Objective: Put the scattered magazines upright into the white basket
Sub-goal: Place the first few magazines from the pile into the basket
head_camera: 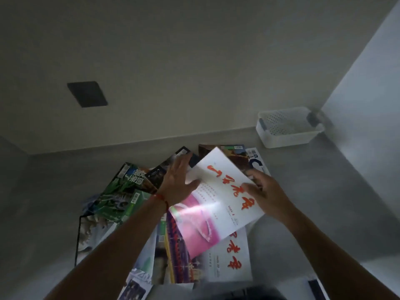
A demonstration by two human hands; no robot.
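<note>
Magazine with the white cover and red lettering (218, 198) is lifted and tilted over the scattered pile (121, 195) on the grey table (303, 191). Right hand (266, 191) pinches its right edge, fingers curled round it; left hand (179, 180) lies flat with fingers spread on its left edge. White basket (287, 128) sits well apart, back right by the wall.

Left hand (180, 182) spread; right hand (267, 191) seemingly curled (blurred).
</note>
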